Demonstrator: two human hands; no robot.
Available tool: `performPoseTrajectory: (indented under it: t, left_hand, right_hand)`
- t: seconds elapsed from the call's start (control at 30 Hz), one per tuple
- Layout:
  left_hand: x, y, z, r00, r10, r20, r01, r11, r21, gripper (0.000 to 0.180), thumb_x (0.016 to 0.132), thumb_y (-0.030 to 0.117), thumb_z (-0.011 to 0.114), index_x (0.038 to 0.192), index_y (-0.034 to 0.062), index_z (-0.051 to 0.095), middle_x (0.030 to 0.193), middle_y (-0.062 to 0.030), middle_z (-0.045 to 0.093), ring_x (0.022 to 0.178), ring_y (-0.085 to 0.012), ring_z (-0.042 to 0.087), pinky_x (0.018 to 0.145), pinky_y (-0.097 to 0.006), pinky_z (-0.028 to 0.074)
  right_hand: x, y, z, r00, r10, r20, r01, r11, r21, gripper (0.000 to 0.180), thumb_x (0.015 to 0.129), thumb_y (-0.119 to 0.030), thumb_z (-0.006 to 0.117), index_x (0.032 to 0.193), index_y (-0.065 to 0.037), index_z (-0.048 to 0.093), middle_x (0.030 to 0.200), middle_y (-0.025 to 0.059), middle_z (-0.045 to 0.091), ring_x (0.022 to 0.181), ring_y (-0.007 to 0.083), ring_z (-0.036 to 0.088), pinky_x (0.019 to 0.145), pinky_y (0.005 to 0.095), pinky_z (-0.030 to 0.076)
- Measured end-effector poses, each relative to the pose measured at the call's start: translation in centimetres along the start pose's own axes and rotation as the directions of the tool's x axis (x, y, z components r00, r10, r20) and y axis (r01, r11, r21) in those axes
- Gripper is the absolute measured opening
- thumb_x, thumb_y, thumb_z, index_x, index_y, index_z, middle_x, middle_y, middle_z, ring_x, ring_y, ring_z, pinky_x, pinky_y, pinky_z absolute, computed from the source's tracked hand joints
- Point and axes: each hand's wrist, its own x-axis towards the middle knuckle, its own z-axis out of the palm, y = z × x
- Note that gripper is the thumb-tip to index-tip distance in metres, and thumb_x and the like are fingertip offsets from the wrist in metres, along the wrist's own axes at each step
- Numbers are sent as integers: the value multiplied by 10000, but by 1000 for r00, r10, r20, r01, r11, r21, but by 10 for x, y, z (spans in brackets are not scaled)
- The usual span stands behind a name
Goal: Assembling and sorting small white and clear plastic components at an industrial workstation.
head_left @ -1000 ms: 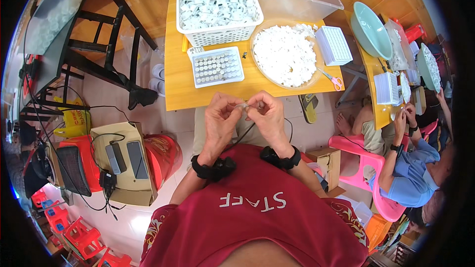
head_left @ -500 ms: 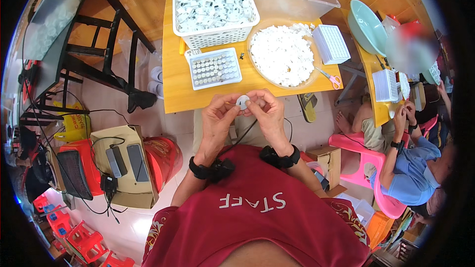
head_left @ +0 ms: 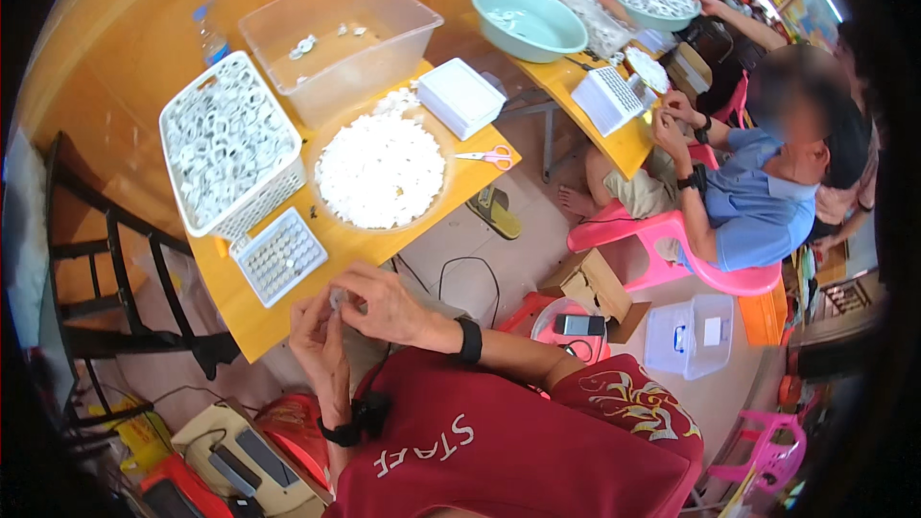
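Observation:
My left hand [head_left: 323, 338] and my right hand [head_left: 384, 305] meet in front of the table's near edge. Between their fingertips both pinch a small whitish disc [head_left: 338, 298], partly covered by the fingers. Just beyond them lies a white compartment tray [head_left: 300, 280] with rows of small round greyish pieces. Behind the tray stands a white perforated basket [head_left: 261, 212] heaped with white ring-like plastic parts [head_left: 225, 139]. A round tan bowl [head_left: 448, 155] to its right holds a pile of small white pieces [head_left: 379, 173].
Pink-handled scissors [head_left: 497, 156] and a white box-like stack [head_left: 460, 94] are at the table's right. A clear bin [head_left: 336, 96] and a bottle [head_left: 211, 35] stand behind. A co-worker in blue [head_left: 753, 216] sits right, near a green basin [head_left: 528, 24]. Black metal frame [head_left: 125, 269] at left.
The view has swung right, so the table and my hands appear farther left and the co-worker shows more fully. The disc remains in my fingers, now less visible.

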Motion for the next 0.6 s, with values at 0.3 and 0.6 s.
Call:
performPoseTrajectory:
  t: [0.3, 0.6]
  left_hand:
    - [0, -10, -2, 1000, -13, 9, 13, 999, -48, 421, 735, -177, 510, 1102, 7, 602, 950, -24, 468, 866, -108, 492, 780, -218, 412]
    - [-1, -16, -3, 1000, -8, -5, 8, 1000, 4, 287, 815, -65, 558, 1099, -31, 584, 958, -49, 489, 872, -134, 549, 760, -246, 459]
  right_hand:
    - [0, 0, -2, 981, 98, 169, -101, 995, 8, 255, 721, -79, 554, 962, -3, 522, 855, 148, 534, 777, 333, 548, 649, 392, 457]
    - [0, 11, 7, 995, 30, 95, -28, 1000, -13, 204, 694, -62, 563, 888, -2, 548, 736, 120, 526, 639, 287, 548, 566, 365, 432]
